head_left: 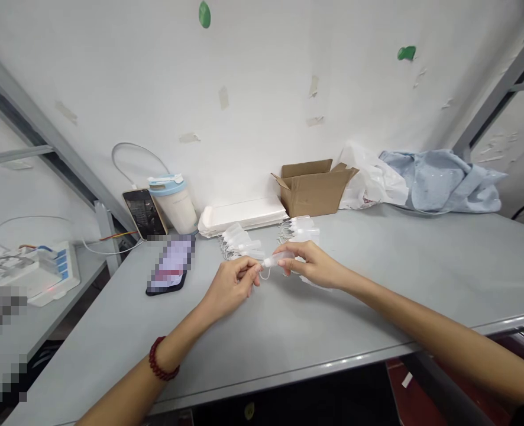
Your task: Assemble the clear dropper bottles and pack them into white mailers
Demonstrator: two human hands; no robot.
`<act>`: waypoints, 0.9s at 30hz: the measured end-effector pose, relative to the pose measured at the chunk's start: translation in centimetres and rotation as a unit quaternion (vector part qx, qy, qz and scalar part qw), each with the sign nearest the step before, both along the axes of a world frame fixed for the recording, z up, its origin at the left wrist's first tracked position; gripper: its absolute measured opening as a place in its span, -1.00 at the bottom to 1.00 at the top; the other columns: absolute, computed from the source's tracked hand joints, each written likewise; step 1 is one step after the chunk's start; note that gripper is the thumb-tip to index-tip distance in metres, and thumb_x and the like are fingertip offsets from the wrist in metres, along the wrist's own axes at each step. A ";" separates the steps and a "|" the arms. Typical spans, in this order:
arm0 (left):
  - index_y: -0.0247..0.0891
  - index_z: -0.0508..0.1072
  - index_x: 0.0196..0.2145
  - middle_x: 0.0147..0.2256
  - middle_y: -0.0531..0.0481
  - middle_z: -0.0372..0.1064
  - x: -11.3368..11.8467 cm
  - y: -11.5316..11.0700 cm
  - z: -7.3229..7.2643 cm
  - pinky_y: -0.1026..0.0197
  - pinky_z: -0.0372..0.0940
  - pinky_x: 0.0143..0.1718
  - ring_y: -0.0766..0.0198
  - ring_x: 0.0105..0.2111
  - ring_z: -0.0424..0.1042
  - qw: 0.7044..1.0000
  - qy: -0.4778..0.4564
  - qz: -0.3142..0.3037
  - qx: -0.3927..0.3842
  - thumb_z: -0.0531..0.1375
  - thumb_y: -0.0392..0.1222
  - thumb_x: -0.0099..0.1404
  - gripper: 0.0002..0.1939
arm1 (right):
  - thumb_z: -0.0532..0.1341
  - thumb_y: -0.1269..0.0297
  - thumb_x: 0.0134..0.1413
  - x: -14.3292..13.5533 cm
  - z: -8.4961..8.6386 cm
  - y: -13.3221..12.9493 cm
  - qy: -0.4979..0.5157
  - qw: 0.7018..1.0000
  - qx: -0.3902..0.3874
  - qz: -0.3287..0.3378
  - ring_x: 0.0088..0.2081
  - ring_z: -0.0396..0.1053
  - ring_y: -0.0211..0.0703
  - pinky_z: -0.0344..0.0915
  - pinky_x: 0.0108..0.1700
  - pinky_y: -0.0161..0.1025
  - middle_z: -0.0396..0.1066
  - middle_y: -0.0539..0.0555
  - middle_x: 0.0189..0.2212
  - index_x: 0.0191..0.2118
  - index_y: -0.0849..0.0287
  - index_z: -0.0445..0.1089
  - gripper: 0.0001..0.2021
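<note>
A small translucent plastic bottle (276, 259) with a thin white loop is held between my hands above the table. My right hand (313, 263) pinches its body between thumb and fingers. At its narrow end, my left hand (235, 283) is closed with thumb and fingertips together; the exact part it pinches is partly hidden. Similar bottles with thin loops lie in a left group (242, 241) and a right group (304, 228) just beyond my hands. Below my right hand, a clear whitish piece (315, 284) lies on the table, partly covered.
Behind the bottles are a stack of flat white packs (244, 214), an open cardboard box (317, 192), a white plastic bag (372, 177) and a light blue cloth (443, 180). A cup (175, 207), a propped phone (145, 213) and a flat phone (172, 266) stand left, near a power strip (62, 275).
</note>
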State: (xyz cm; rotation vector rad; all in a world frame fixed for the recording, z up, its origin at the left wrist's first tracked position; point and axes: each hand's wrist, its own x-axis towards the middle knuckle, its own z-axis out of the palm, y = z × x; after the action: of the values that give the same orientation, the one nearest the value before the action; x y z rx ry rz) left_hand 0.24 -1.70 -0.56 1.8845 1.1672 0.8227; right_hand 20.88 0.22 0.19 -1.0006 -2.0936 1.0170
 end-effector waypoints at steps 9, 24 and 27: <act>-0.30 0.34 -0.49 -0.56 0.07 0.30 -0.4 0.4 0.6 0.35 0.17 -0.56 0.43 -0.65 0.23 0.999 0.028 -0.011 -0.018 0.06 -0.10 0.24 -0.75 | 0.09 0.09 0.15 0.2 0.3 0.1 -0.075 0.996 0.025 0.033 -0.52 0.22 -0.28 0.14 -0.44 -0.33 0.31 -0.03 -0.59 -0.18 0.22 0.36 -0.70; -0.27 0.32 -0.55 -0.56 0.05 0.33 -3.8 3.0 1.8 0.32 0.16 -0.53 0.36 -0.61 0.26 0.990 0.138 0.029 0.021 0.03 -0.04 0.23 -0.70 | 0.19 0.14 -0.01 3.8 2.0 1.3 -0.317 0.947 0.023 0.033 -0.64 0.09 -0.34 -0.06 -0.60 -0.31 0.25 -0.02 -0.66 -0.65 0.19 0.28 -0.69; -0.27 0.33 -0.56 -0.57 0.04 0.34 -4.6 3.2 2.4 0.33 0.18 -0.55 0.35 -0.60 0.29 0.987 0.141 -0.032 -0.063 0.06 -0.01 0.19 -0.68 | 0.24 0.13 -0.11 4.0 2.1 1.2 -0.335 0.942 0.011 0.028 -0.66 0.14 -0.32 -0.05 -0.60 -0.30 0.28 -0.02 -0.68 -0.65 0.18 0.32 -0.72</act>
State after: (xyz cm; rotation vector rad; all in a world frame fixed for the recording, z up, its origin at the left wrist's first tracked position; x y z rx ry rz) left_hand -4.34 1.54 1.85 1.9659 1.2891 0.4449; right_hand 24.92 1.42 2.27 -1.4282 -2.6738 0.7302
